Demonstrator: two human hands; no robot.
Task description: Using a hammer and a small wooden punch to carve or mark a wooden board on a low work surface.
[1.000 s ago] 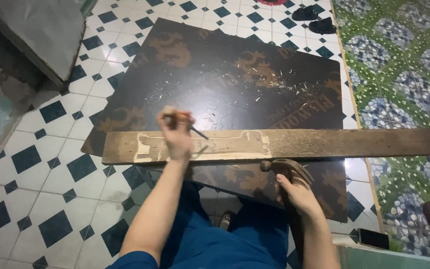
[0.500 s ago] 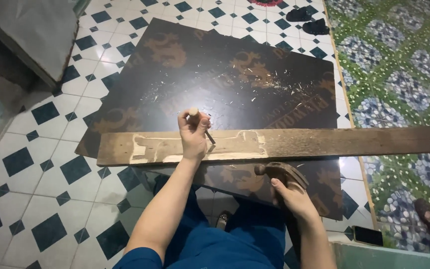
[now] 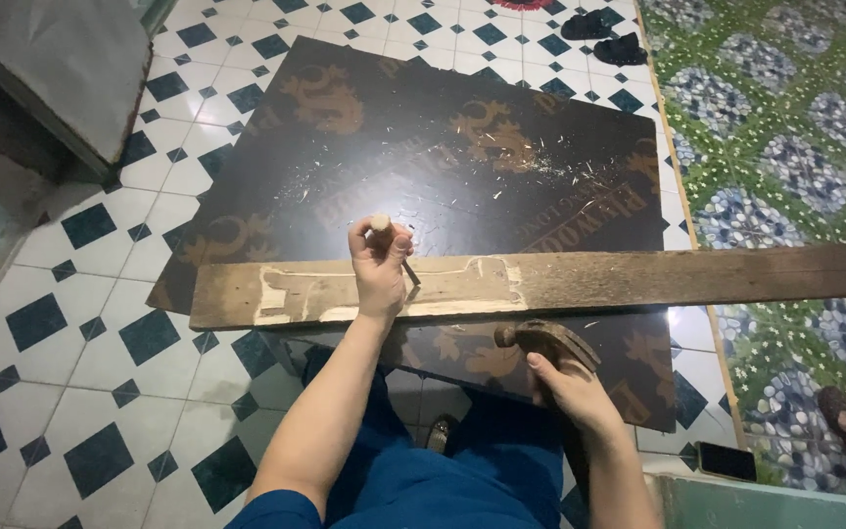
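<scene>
Checkered floor tiles surround the dark plywood sheet [image 3: 462, 167] where my long wooden plank [image 3: 580, 279] lies crosswise. My left hand [image 3: 379, 260] pinches a chisel [image 3: 405, 266] upright on its pale carved patch; my right hand [image 3: 565, 377] grips a hammer [image 3: 540, 338] near me. I judge carving is underway: next, a square strike on the handle.

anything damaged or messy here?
Yes. The wooden plank has pale gouged patches at its left end, beside the chisel in the left hand. Light wood chips are scattered over the dark board beneath it.
</scene>
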